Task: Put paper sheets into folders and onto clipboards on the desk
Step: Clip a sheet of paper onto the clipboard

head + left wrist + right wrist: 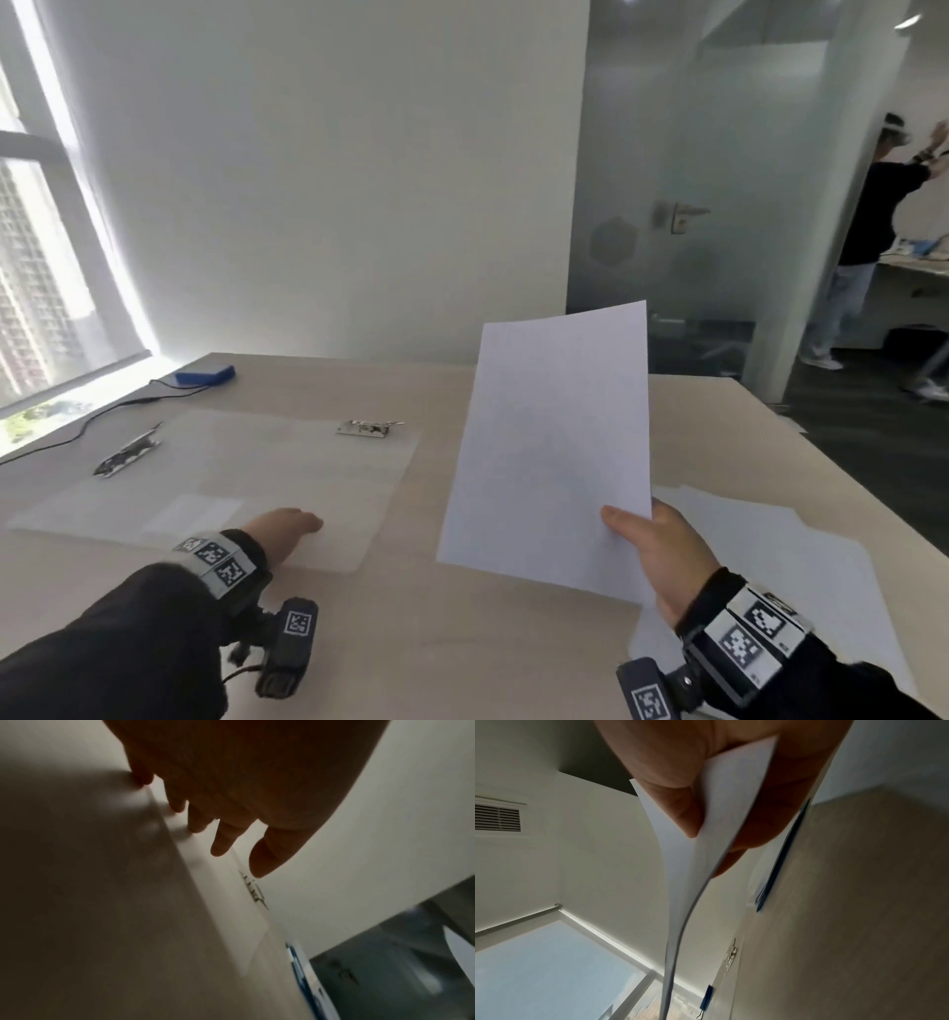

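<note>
From the head view we see our right hand (655, 552) pinching one blank white sheet (552, 442) by its lower corner, raised above the pale wood-grain bench (462, 642). Our left hand (280, 532) lies flat, fingers straight, on a frosted translucent clipboard (308, 478) with a metal clip (365, 428); a second clipboard (92, 498) beside it is faint. Loose sheets (770, 565) lie partly behind the right wrist.

The left wrist view is dim: straight fingers (221, 841) press the clipboard's smooth surface.

In the right wrist view, thumb and fingers (680, 805) grip the curling sheet, its far end cut off.
</note>
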`<state>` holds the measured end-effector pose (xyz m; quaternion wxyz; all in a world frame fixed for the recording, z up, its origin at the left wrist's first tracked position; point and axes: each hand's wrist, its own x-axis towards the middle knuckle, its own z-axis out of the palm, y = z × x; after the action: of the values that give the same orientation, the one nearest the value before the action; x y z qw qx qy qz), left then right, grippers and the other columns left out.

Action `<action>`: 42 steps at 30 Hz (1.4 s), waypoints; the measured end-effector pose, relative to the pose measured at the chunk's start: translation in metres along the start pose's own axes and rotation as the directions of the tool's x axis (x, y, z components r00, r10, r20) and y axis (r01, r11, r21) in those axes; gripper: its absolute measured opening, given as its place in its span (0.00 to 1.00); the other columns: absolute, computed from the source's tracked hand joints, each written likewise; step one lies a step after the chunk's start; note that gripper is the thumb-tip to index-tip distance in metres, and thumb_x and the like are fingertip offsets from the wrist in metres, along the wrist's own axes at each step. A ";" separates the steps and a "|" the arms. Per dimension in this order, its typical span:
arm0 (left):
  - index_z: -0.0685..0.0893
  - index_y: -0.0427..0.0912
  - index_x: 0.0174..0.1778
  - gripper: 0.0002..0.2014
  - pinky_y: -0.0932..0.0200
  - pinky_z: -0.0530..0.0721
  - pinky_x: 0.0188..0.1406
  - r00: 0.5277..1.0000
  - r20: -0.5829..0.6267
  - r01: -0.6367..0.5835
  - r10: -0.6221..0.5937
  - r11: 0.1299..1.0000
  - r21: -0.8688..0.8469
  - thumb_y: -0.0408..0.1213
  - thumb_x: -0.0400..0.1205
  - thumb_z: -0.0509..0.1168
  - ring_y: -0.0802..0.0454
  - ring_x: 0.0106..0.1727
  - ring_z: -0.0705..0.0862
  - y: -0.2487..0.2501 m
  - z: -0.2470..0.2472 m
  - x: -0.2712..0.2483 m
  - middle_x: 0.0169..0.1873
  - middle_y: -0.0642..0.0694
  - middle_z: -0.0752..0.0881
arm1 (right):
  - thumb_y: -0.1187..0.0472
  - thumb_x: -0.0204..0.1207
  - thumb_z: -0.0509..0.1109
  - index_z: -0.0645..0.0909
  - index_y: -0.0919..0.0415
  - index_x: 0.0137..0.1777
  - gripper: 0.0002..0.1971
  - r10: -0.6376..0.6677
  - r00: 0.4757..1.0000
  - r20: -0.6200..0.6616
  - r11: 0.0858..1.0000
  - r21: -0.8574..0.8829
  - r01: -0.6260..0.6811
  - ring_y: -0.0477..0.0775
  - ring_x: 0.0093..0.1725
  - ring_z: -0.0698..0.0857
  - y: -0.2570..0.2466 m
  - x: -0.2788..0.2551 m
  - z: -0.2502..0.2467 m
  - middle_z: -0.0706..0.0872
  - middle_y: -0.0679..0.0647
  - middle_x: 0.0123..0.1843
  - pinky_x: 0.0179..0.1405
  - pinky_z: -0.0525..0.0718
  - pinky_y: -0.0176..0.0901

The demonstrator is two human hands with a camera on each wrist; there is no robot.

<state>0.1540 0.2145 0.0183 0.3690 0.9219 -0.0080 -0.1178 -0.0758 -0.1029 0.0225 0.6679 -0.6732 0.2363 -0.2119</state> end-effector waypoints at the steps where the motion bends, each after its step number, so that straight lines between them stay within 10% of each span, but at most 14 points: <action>1: 0.66 0.41 0.82 0.23 0.53 0.63 0.80 0.997 0.062 -0.043 0.036 0.992 0.115 0.35 0.89 0.52 0.41 0.82 0.64 -0.008 -0.002 -0.006 0.83 0.38 0.63 | 0.64 0.82 0.67 0.86 0.55 0.57 0.09 -0.002 1.000 0.019 1.000 0.013 0.002 0.54 0.55 0.89 -0.001 0.003 0.012 0.93 0.51 0.53 0.56 0.84 0.49; 5: 0.65 0.49 0.82 0.29 0.49 0.61 0.82 0.968 0.246 -0.127 0.045 0.936 0.329 0.51 0.84 0.58 0.40 0.83 0.61 -0.011 0.010 -0.037 0.83 0.43 0.63 | 0.67 0.81 0.66 0.86 0.55 0.54 0.09 0.002 0.998 0.068 0.998 0.070 -0.007 0.53 0.50 0.89 -0.003 0.011 0.052 0.93 0.50 0.49 0.45 0.84 0.45; 9: 0.70 0.61 0.78 0.29 0.60 0.70 0.73 0.862 0.491 -0.207 0.123 0.971 0.120 0.56 0.79 0.64 0.52 0.75 0.74 -0.004 0.015 -0.071 0.77 0.52 0.74 | 0.67 0.81 0.66 0.86 0.59 0.55 0.09 0.023 0.996 0.081 0.994 0.107 -0.032 0.57 0.49 0.90 -0.005 0.020 0.082 0.93 0.54 0.49 0.44 0.84 0.47; 13: 0.78 0.56 0.71 0.19 0.66 0.74 0.54 0.920 0.364 -0.132 0.144 0.990 -0.059 0.47 0.82 0.65 0.53 0.65 0.79 -0.017 -0.001 -0.071 0.66 0.51 0.81 | 0.68 0.80 0.67 0.87 0.62 0.53 0.08 0.063 0.994 0.089 0.989 0.129 -0.075 0.61 0.47 0.90 -0.001 0.026 0.106 0.93 0.57 0.46 0.45 0.85 0.49; 20: 0.87 0.47 0.59 0.20 0.52 0.79 0.58 0.973 0.229 0.075 0.032 0.893 -0.443 0.34 0.70 0.65 0.50 0.65 0.82 -0.058 -0.049 -0.068 0.59 0.49 0.87 | 0.69 0.80 0.66 0.86 0.64 0.56 0.09 0.115 0.976 0.186 0.988 0.084 -0.133 0.63 0.49 0.90 0.011 0.029 0.150 0.92 0.60 0.50 0.45 0.85 0.49; 27: 0.82 0.37 0.64 0.18 0.59 0.75 0.37 0.966 -0.234 -0.004 -0.111 0.897 -0.441 0.22 0.80 0.59 0.49 0.40 0.79 -0.107 -0.103 -0.041 0.54 0.38 0.83 | 0.68 0.79 0.69 0.83 0.68 0.62 0.13 0.228 0.898 0.377 0.973 -0.062 -0.222 0.66 0.53 0.89 0.031 0.018 0.212 0.91 0.64 0.54 0.47 0.86 0.52; 30: 0.78 0.36 0.70 0.20 0.55 0.75 0.56 0.960 -0.206 0.086 -0.188 0.902 -0.422 0.24 0.81 0.60 0.42 0.57 0.80 -0.123 -0.115 -0.034 0.58 0.37 0.82 | 0.70 0.78 0.69 0.82 0.70 0.60 0.11 0.270 0.856 0.441 0.962 -0.096 -0.254 0.66 0.49 0.90 0.033 0.005 0.237 0.91 0.66 0.52 0.42 0.87 0.49; 34: 0.77 0.36 0.72 0.21 0.47 0.82 0.45 0.962 -0.110 0.173 -0.249 0.871 -0.459 0.27 0.82 0.61 0.45 0.44 0.81 -0.133 -0.114 -0.031 0.44 0.40 0.83 | 0.73 0.78 0.67 0.83 0.71 0.59 0.11 0.294 0.813 0.503 0.955 -0.117 -0.274 0.62 0.42 0.91 0.032 -0.010 0.266 0.92 0.64 0.48 0.33 0.88 0.43; 38: 0.77 0.38 0.72 0.28 0.36 0.75 0.70 0.960 -0.094 0.191 -0.264 0.862 -0.469 0.34 0.74 0.67 0.34 0.67 0.81 -0.142 -0.110 -0.023 0.63 0.34 0.85 | 0.73 0.77 0.68 0.81 0.73 0.59 0.11 0.319 0.808 0.496 0.948 -0.164 -0.274 0.64 0.43 0.90 0.038 -0.015 0.285 0.91 0.66 0.50 0.35 0.87 0.45; 42: 0.80 0.39 0.66 0.20 0.44 0.81 0.51 0.963 -0.053 0.199 -0.266 0.826 -0.528 0.29 0.77 0.64 0.37 0.57 0.85 -0.145 -0.114 -0.020 0.53 0.35 0.85 | 0.71 0.76 0.69 0.80 0.75 0.61 0.14 0.357 0.788 0.502 0.934 -0.217 -0.285 0.67 0.45 0.90 0.043 -0.020 0.296 0.90 0.70 0.53 0.43 0.89 0.53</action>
<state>0.1491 0.3995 0.0029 0.5860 0.7879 0.1592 -0.1023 0.0850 0.1456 -0.0248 0.6880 -0.6969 0.1658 0.1162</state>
